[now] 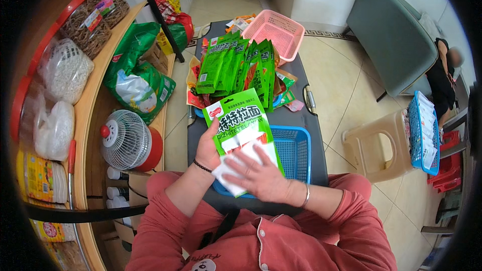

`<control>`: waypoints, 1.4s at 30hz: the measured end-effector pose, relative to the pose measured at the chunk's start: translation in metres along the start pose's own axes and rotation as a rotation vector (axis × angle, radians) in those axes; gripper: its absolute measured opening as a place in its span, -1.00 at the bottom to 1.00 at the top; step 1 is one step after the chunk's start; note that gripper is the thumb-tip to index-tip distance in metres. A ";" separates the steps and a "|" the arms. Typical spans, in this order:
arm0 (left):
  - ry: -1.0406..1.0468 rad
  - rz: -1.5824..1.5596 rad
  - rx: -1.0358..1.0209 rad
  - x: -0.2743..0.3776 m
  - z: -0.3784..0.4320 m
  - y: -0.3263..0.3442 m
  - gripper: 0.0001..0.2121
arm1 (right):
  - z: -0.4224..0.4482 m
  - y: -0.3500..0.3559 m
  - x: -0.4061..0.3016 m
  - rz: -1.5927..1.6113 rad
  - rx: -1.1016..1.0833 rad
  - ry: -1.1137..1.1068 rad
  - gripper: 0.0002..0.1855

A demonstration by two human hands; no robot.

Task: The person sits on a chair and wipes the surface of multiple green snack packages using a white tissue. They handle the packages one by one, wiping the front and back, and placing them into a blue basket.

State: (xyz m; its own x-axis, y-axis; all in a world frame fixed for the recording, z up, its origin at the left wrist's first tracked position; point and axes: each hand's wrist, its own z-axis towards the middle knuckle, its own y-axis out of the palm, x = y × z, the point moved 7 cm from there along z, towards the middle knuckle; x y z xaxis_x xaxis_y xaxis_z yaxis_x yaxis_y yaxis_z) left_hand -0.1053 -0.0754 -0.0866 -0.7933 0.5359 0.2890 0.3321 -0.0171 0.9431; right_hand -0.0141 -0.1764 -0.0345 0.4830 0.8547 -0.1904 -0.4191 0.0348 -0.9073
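Observation:
A green printed food packet lies tilted over a blue plastic basket in front of me. My left hand grips the packet's left edge, with the thumb on its front. My right hand lies spread over a white cloth or tissue on the packet's lower part; its fingers are slightly blurred. Beyond the held packet, several similar green packets lie overlapping in a pile on the dark folding table. Other colourful packets show under and around the pile.
A pink plastic basket stands at the table's far end. Left are wooden shelves with jars and bags, and a fan. To the right, a beige stool bears a blue basket of white packets; a person sits beyond, near a green-grey sofa.

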 end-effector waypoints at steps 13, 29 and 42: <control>0.127 0.049 0.042 0.021 0.002 -0.008 -0.54 | -0.022 0.006 0.103 1.014 0.393 0.718 -0.53; -0.158 0.147 -0.124 -0.062 0.009 -0.050 -0.30 | -0.006 -0.015 0.029 0.397 0.266 0.353 -0.34; -0.132 0.101 -0.094 -0.047 -0.012 -0.013 -0.45 | 0.006 -0.031 0.059 -0.083 0.145 0.354 -0.39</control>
State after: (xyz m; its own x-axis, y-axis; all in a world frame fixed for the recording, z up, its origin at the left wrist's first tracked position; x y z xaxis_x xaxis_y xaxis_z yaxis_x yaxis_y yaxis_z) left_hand -0.0785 -0.1106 -0.1104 -0.6822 0.6334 0.3651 0.3530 -0.1520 0.9232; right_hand 0.0227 -0.1234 -0.0149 0.7446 0.6150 -0.2595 -0.4595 0.1904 -0.8675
